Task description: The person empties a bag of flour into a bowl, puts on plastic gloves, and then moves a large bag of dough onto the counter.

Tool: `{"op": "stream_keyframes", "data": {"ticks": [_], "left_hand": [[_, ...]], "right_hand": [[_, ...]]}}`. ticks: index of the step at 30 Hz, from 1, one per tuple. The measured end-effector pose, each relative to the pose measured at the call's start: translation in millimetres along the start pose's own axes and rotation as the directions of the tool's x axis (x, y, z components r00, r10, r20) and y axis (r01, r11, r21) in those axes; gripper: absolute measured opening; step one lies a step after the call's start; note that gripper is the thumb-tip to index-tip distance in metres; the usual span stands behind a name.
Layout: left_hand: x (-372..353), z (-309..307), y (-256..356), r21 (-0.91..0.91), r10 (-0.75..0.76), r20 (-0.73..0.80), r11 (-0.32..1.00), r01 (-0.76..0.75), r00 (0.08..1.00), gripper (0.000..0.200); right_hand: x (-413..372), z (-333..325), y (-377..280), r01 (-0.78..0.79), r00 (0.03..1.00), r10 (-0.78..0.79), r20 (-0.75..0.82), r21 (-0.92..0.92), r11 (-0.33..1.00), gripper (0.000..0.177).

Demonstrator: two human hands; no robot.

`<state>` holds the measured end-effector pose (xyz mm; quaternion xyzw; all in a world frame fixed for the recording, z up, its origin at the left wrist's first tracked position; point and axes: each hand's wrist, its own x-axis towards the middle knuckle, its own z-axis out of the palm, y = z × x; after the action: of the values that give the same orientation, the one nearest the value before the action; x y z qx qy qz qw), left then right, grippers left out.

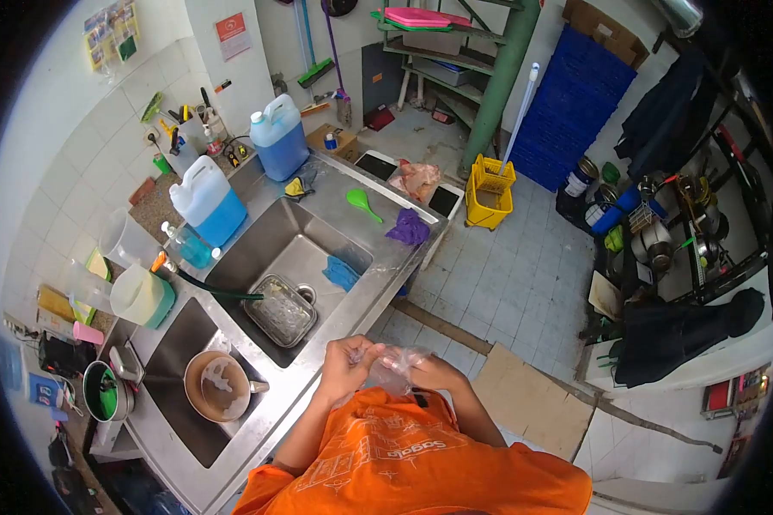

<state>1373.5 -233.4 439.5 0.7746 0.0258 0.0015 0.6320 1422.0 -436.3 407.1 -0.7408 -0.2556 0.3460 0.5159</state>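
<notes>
In front of my chest, just off the front edge of the steel sink counter, my left hand pinches a piece of crumpled clear plastic film. My right hand grips the other side of it, its fingers partly covered by the film. Nearest to my hands is the large sink basin, where a rectangular metal tray holds some water and a blue cloth-like piece lies by the wall. A hose with an orange fitting reaches over the tray.
A pot with whitish residue sits in the smaller basin. Jugs of blue liquid stand behind the sink. A green spoon and purple cloth lie on the counter. A yellow mop bucket stands on the tiled floor, near cardboard.
</notes>
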Motion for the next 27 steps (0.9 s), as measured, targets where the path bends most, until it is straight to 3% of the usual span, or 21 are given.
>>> {"op": "stream_keyframes", "data": {"ticks": [1,5,7,8,10,11,13,14,16,17,18,20,22,25,27], "left_hand": [[-0.3,0.2,5.5,0.063,0.066,-0.008,0.996,-0.065,0.998,0.025],[-1.0,0.3,9.5,0.177,0.089,-0.002,0.98,-0.087,0.996,0.026],[1.9,-5.8,9.9,0.158,0.04,-0.201,0.987,-0.008,0.979,0.026],[4.3,-11.3,6.7,0.162,0.043,-0.193,0.987,-0.011,0.98,0.026],[9.1,-24.9,-2.3,0.007,0.053,-0.176,0.999,-0.052,0.983,0.024],[10.3,-28.3,-4.4,0.006,0.058,-0.153,0.998,-0.058,0.987,0.024],[13.1,-32.7,-6.7,-0.053,0.008,-0.051,0.999,-0.011,0.999,0.033],[16.7,-39.6,-30.1,0.107,0.118,0.053,0.987,-0.123,0.992,0.046],[10.9,-35.8,-35.9,0.05,0.087,0.097,0.995,-0.092,0.991,0.045],[12.3,-28.3,-31.0,0.087,0.163,0.079,0.982,-0.17,0.983,0.034],[9.7,-28.4,-32.3,0.086,0.014,0.061,0.996,-0.019,0.998,0.023],[7.8,-20.7,-12.3,0.09,-0.006,-0.028,0.996,0.008,1.0,0.016],[11.5,-24.9,-16.4,0.129,0.091,0.015,0.987,-0.092,0.996,0.011],[17.6,-26.6,-29.8,0.029,0.121,0.061,0.992,-0.123,0.991,0.006],[20.9,-27.8,-37.6,-0.021,0.197,0.071,0.98,-0.196,0.978,0.007]], "right_hand": [[-1.5,0.3,4.5,-0.023,0.999,0.022,0.032,0.038,0.999,0.046],[-9.5,-4.2,14.8,-0.033,0.995,0.01,0.097,0.248,0.968,0.047],[-13.4,-9.1,36.8,-0.007,0.993,-0.009,0.121,0.127,0.992,0.05],[-12.8,-8.5,40.6,-0.005,0.994,-0.01,0.113,0.132,0.991,0.05],[-12.3,-6.3,39.2,0.144,0.975,-0.191,0.116,0.328,0.934,0.048],[-11.5,-6.7,39.1,0.146,0.978,-0.186,0.093,0.33,0.933,0.048],[-10.1,-7.6,38.2,-0.049,0.98,-0.072,0.187,0.574,0.817,0.062],[-8.7,-6.1,36.1,-0.026,0.989,-0.063,0.133,0.578,0.815,0.062],[-0.6,-0.2,30.2,-0.023,0.921,-0.305,0.244,0.813,0.581,0.063],[-0.3,1.4,27.6,0.023,0.938,-0.294,0.181,0.817,0.576,0.063],[-1.5,4.5,25.0,0.043,0.934,-0.312,0.176,0.809,0.586,0.061],[-1.5,13.5,31.8,0.1,0.943,-0.314,0.11,0.805,0.585,0.059],[0.2,18.6,54.7,-0.06,0.982,-0.086,0.169,0.705,0.706,0.058],[2.6,23.4,78.9,-0.002,0.986,-0.102,0.134,0.612,0.791,0.057],[-4.4,20.8,73.6,-0.068,0.99,-0.03,0.14,0.644,0.762,0.058]]}}
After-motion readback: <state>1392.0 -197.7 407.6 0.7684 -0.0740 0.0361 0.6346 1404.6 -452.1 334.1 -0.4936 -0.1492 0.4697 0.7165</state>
